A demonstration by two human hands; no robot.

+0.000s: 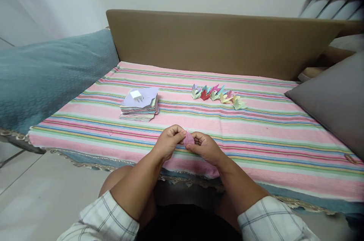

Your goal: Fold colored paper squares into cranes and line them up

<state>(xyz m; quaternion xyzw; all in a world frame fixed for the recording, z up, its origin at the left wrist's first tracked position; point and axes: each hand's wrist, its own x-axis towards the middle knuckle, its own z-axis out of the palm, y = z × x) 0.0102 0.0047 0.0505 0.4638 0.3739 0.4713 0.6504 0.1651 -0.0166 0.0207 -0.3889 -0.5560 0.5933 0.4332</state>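
A small folded piece of pink origami paper [189,139] is pinched between both my hands, above the near part of the striped cloth [261,127]. My left hand [171,140] grips its left edge between thumb and fingers. From the right, my right hand [205,147] holds it with the thumb on the near side and the fingers curled behind. The fingers hide part of the paper, and its exact folded shape is too small to tell.
Beyond my hands, several folded paper cranes [214,95] in different colours stand in rows. A stack of coloured paper [139,112] lies to the left, with a white plug adapter [136,96] on top. A grey cushion [335,100] sits at right; the brown backrest [216,42] rises behind.
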